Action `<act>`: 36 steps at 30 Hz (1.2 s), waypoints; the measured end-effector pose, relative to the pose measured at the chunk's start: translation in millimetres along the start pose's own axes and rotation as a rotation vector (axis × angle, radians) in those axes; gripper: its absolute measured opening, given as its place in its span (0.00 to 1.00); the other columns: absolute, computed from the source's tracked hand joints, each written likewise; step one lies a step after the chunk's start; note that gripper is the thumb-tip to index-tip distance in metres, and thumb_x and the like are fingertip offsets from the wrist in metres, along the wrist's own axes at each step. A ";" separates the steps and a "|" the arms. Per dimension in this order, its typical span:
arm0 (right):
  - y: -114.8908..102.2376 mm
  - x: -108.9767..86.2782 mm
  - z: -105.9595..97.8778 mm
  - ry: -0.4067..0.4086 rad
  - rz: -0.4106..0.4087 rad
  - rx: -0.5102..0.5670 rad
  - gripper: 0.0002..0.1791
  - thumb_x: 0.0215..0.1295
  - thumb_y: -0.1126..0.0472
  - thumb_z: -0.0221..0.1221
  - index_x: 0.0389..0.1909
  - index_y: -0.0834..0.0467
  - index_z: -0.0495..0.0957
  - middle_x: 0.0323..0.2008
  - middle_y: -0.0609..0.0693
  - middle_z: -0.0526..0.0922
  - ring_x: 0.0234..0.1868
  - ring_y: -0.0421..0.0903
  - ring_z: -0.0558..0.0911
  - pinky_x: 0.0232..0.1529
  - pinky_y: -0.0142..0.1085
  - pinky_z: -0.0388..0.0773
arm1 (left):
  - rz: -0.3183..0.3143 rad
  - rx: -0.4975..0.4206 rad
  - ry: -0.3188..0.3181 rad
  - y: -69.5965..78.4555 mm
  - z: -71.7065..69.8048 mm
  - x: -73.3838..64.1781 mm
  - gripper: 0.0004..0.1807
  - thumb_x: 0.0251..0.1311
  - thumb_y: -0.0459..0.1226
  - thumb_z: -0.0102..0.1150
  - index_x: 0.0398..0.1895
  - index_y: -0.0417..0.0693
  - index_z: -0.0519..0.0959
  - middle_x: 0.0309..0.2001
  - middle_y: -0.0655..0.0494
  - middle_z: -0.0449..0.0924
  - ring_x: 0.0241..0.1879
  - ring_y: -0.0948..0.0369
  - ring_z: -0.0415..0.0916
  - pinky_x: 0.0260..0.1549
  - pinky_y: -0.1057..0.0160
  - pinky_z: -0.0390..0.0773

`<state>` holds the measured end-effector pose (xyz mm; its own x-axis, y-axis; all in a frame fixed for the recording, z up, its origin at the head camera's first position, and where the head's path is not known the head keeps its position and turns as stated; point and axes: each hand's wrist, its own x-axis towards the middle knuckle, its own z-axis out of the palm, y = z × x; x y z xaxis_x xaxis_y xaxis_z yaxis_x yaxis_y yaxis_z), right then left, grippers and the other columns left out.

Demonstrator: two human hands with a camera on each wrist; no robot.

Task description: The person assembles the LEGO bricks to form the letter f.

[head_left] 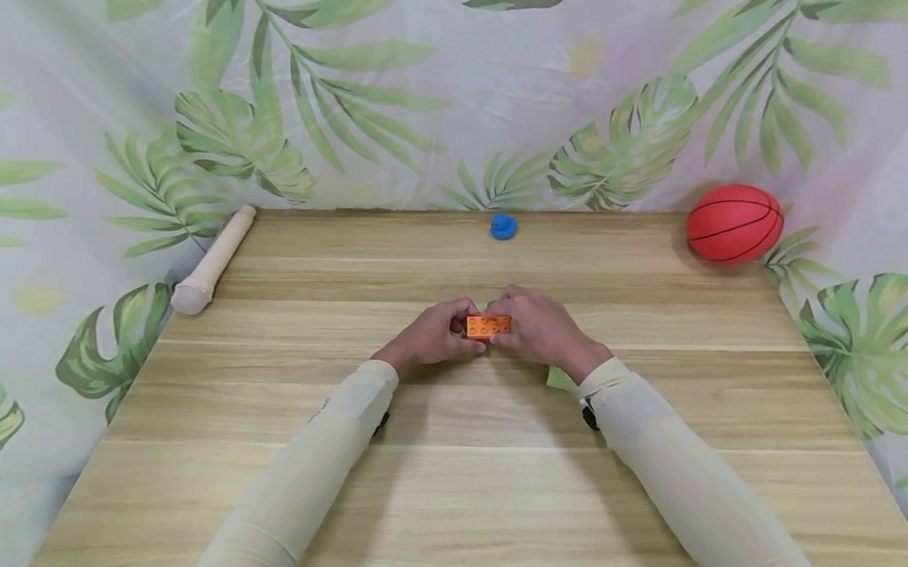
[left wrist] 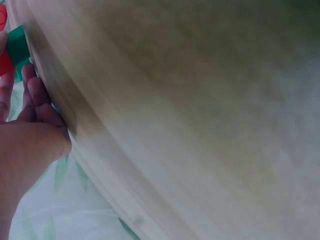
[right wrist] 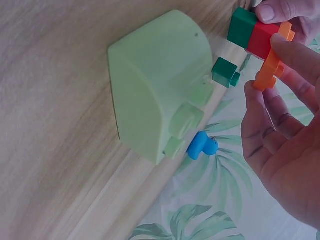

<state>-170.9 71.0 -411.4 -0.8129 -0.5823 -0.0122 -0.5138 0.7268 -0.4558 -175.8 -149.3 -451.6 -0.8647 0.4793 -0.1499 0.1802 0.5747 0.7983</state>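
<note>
Wood-grain tabletop: lt-green block at 4 o'clock from the orange brick, which is abt mid-tbl, pinched by R hand against red brick. L hand grips red brick, green brick adjoining. Beyond: mic-shaped item btwn 9 & 10, red ball at 2, blue toy at 12.

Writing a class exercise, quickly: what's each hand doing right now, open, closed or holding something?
Left hand: closed, holding the red brick with a green brick against it.
Right hand: closed, pinching the orange brick.
</note>
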 end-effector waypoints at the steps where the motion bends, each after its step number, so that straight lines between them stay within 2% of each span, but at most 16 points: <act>1: -0.2 0.3 0.1 -0.001 0.001 0.000 0.19 0.67 0.58 0.75 0.58 0.54 0.89 0.49 0.52 0.85 0.45 0.49 0.82 0.50 0.46 0.84 | -0.012 -0.007 -0.006 0.3 -1.2 -0.8 0.14 0.66 0.37 0.76 0.50 0.50 0.81 0.46 0.53 0.83 0.43 0.57 0.73 0.46 0.63 0.74; 5: -0.9 0.9 0.5 -0.006 0.001 0.003 0.19 0.68 0.57 0.74 0.58 0.53 0.89 0.50 0.52 0.85 0.45 0.49 0.82 0.50 0.45 0.84 | -0.063 -0.046 -0.020 0.4 -6.7 -4.2 0.16 0.67 0.39 0.74 0.54 0.51 0.83 0.46 0.53 0.82 0.44 0.57 0.74 0.46 0.63 0.76; 11: -1.0 0.7 1.3 -0.001 0.003 -0.014 0.20 0.67 0.55 0.75 0.59 0.53 0.89 0.51 0.53 0.85 0.46 0.50 0.82 0.49 0.44 0.84 | -0.048 -0.193 0.003 1.1 -14.2 -7.8 0.16 0.69 0.36 0.72 0.56 0.44 0.82 0.49 0.49 0.83 0.47 0.56 0.79 0.47 0.66 0.80; 14: -0.4 0.4 1.1 -0.004 0.005 -0.030 0.21 0.68 0.55 0.75 0.60 0.53 0.89 0.52 0.53 0.85 0.47 0.50 0.83 0.50 0.44 0.84 | -0.062 -0.274 0.012 1.5 -15.7 -8.4 0.16 0.69 0.35 0.72 0.57 0.42 0.81 0.49 0.48 0.84 0.46 0.57 0.80 0.43 0.66 0.81; 18: -0.1 0.3 0.8 -0.012 0.010 -0.038 0.21 0.69 0.55 0.74 0.61 0.54 0.88 0.52 0.53 0.85 0.48 0.50 0.83 0.51 0.45 0.85 | -0.095 -0.324 0.007 0.7 -14.5 -7.7 0.18 0.69 0.35 0.72 0.58 0.42 0.80 0.48 0.48 0.86 0.42 0.58 0.82 0.36 0.64 0.82; 24: 1.8 0.3 2.6 0.006 0.005 0.008 0.21 0.68 0.56 0.74 0.60 0.55 0.88 0.52 0.54 0.86 0.49 0.51 0.83 0.53 0.47 0.84 | -0.103 -0.392 0.001 -0.8 -11.4 -7.5 0.17 0.70 0.33 0.70 0.59 0.42 0.80 0.42 0.49 0.89 0.36 0.55 0.85 0.33 0.63 0.83; 29: 5.3 0.6 5.0 0.027 0.004 0.049 0.20 0.67 0.56 0.75 0.58 0.55 0.88 0.53 0.54 0.86 0.52 0.52 0.83 0.56 0.48 0.84 | -0.089 -0.429 0.013 -0.5 -10.6 -8.0 0.16 0.69 0.33 0.71 0.57 0.42 0.81 0.39 0.51 0.89 0.34 0.57 0.85 0.34 0.62 0.84; 36: 7.6 0.4 4.9 0.029 0.029 0.115 0.21 0.66 0.59 0.76 0.57 0.59 0.86 0.59 0.55 0.87 0.61 0.55 0.84 0.66 0.52 0.81 | -0.081 -0.427 0.033 0.1 -9.7 -9.1 0.15 0.68 0.32 0.71 0.55 0.41 0.82 0.38 0.52 0.89 0.33 0.58 0.84 0.31 0.63 0.81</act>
<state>-173.7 74.5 -419.3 -0.8357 -0.5492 -0.0017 -0.4562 0.6959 -0.5546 -172.5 -160.0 -444.5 -0.8838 0.4186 -0.2091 -0.0933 0.2801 0.9554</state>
